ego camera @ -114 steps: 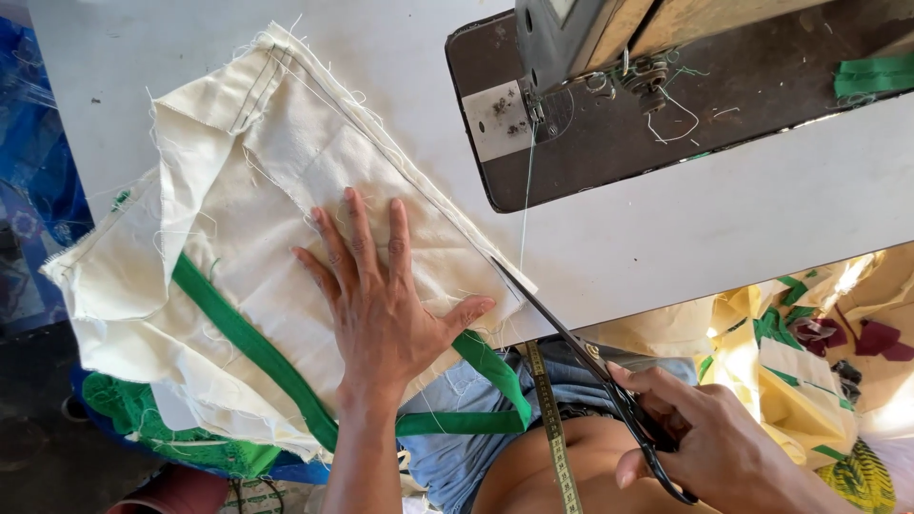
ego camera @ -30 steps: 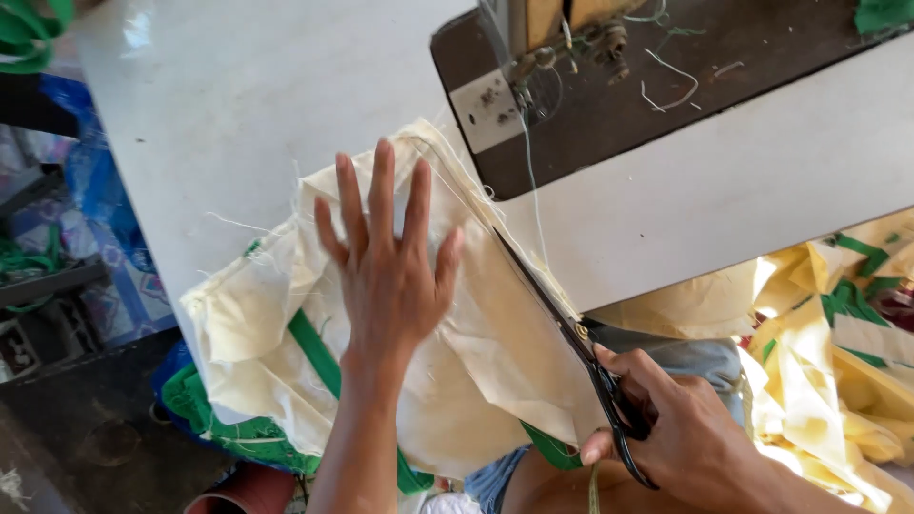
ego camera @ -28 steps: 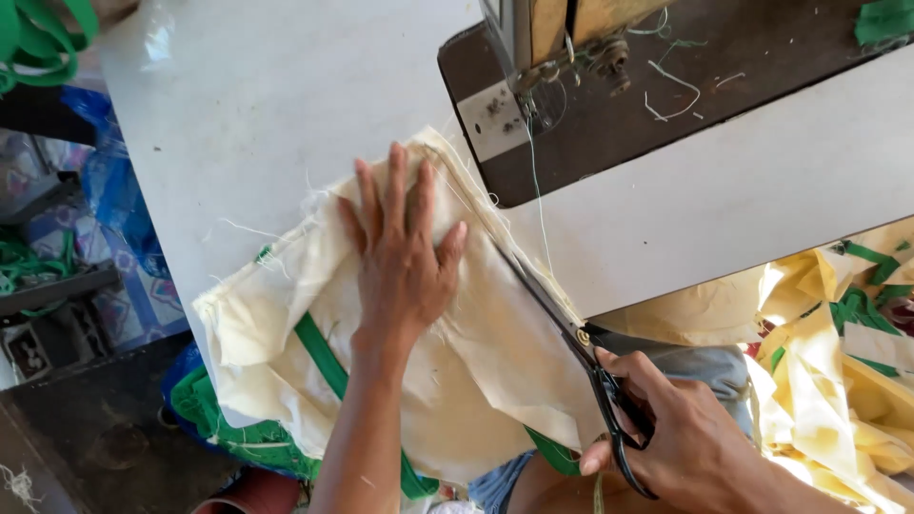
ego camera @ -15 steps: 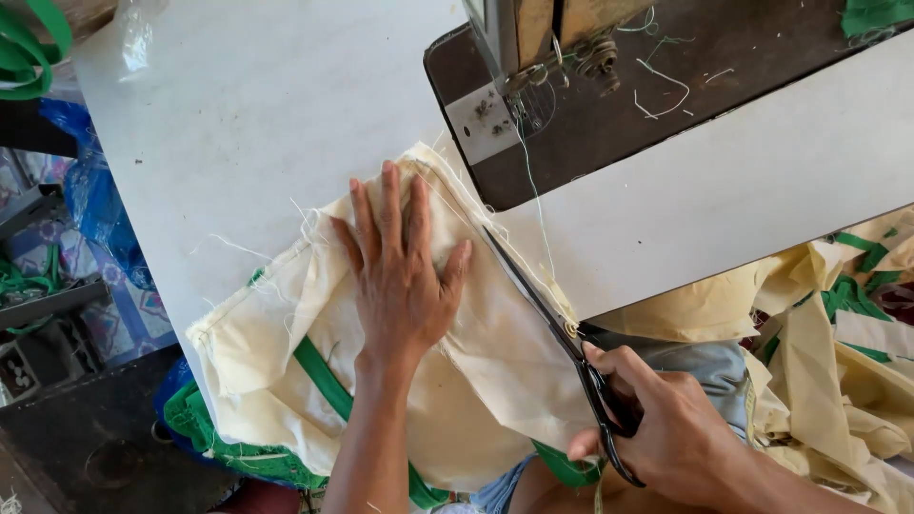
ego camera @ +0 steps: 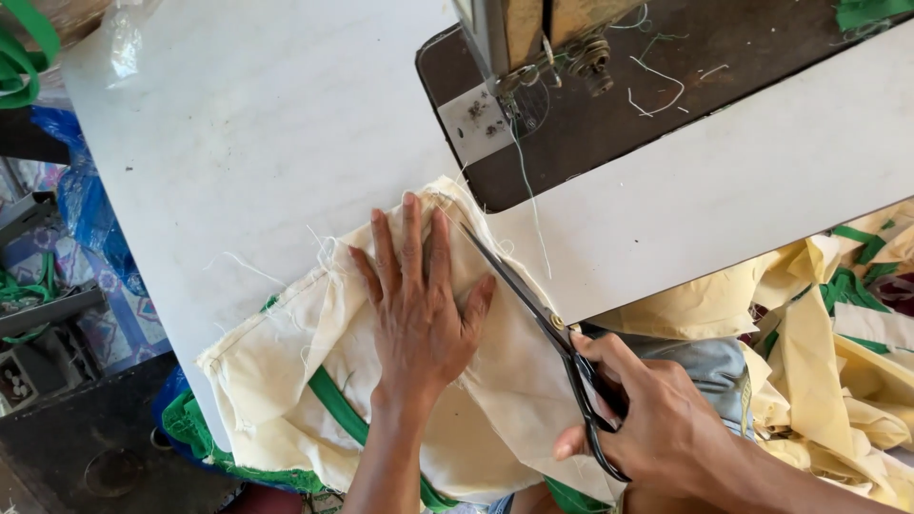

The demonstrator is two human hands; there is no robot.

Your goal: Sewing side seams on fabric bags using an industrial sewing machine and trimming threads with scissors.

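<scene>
My left hand (ego camera: 414,309) lies flat, fingers spread, on a cream cloth bag (ego camera: 286,371) with green straps at the near edge of the white table (ego camera: 248,133). My right hand (ego camera: 657,424) grips black scissors (ego camera: 533,309). Their blades run along the cloth's right edge, with the tip near the cloth's top corner. A thin thread (ego camera: 528,205) runs from that edge up to the needle of the sewing machine (ego camera: 533,57).
The machine's dark base plate (ego camera: 685,76) is set into the table at top right. A heap of cream and green cloth pieces (ego camera: 838,343) lies to the right. Green straps (ego camera: 24,52) and blue plastic (ego camera: 81,205) sit at the left.
The cloth bag has slid down and left on the table under my left hand. The scissors have moved up along the cloth's right edge toward the thread by the machine.
</scene>
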